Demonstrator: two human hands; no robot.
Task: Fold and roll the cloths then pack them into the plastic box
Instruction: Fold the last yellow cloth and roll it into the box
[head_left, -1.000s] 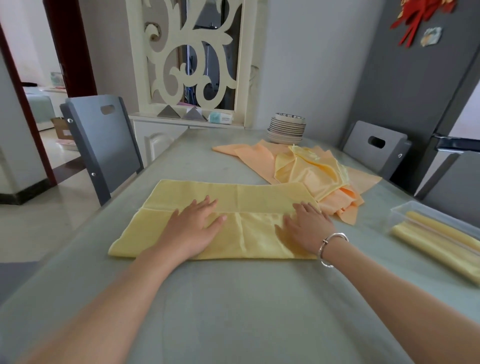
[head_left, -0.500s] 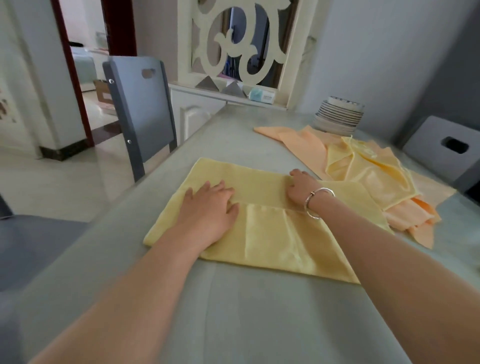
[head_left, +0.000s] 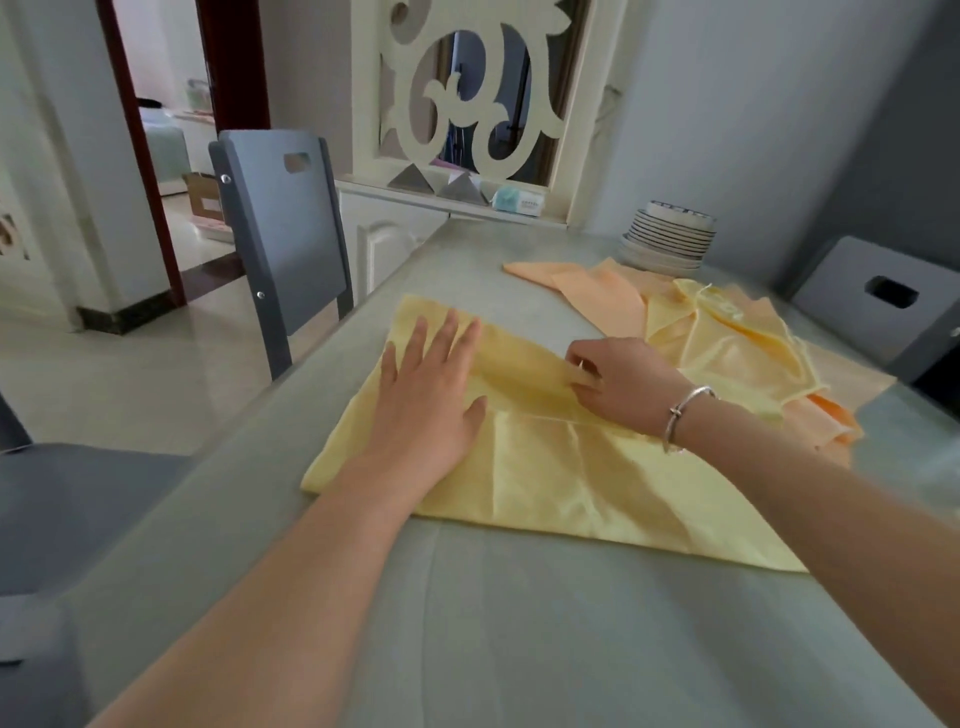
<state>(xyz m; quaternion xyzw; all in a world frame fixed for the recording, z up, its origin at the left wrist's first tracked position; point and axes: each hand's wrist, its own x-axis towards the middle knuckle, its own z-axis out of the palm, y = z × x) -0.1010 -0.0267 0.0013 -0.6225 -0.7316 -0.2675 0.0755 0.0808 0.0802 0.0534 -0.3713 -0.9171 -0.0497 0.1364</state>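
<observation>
Folding is under way, nothing rolled yet: the yellow cloth (head_left: 545, 467) lies partly folded on the bench (head_left: 519, 623). The left hand (head_left: 421, 410) presses it, fingers straight. The right hand (head_left: 623, 384) pinches its folded edge. Beyond the cloth waits a loose pile (head_left: 717, 332). The box is out of view.

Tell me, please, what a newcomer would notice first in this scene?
Probably the yellow cloth spread on the table, with the left hand flat on it and the right hand pinching a fold. Behind lie a heap of cloths and stacked plates.
</observation>
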